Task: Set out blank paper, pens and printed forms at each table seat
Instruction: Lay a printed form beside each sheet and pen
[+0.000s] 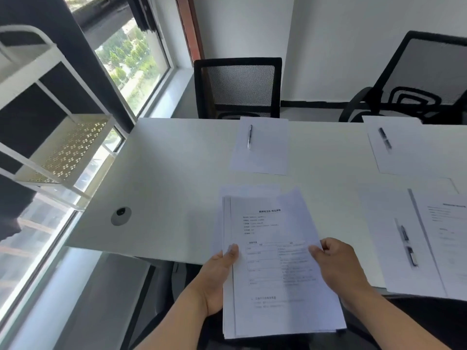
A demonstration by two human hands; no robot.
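My left hand (217, 279) holds a stack of printed forms (275, 263) from underneath, thumb on its left edge. My right hand (338, 266) pinches the right edge of the top sheet, which is tilted off the stack. The stack hangs over the near edge of the white table (177, 173). Across the table lies a blank sheet (265, 152) with a pen (249, 136) on it. At the far right, a second blank sheet (414, 152) carries a pen (385, 139). On the near right a blank sheet (386, 238) bears a pen (407, 246), with a printed form (452, 238) beside it.
Two black mesh chairs (238, 88) (419, 77) stand behind the table's far edge. A white perforated metal shelf (63, 147) stands at the left by the window (131, 56). A grey cable grommet (121, 215) sits in the table's near left corner.
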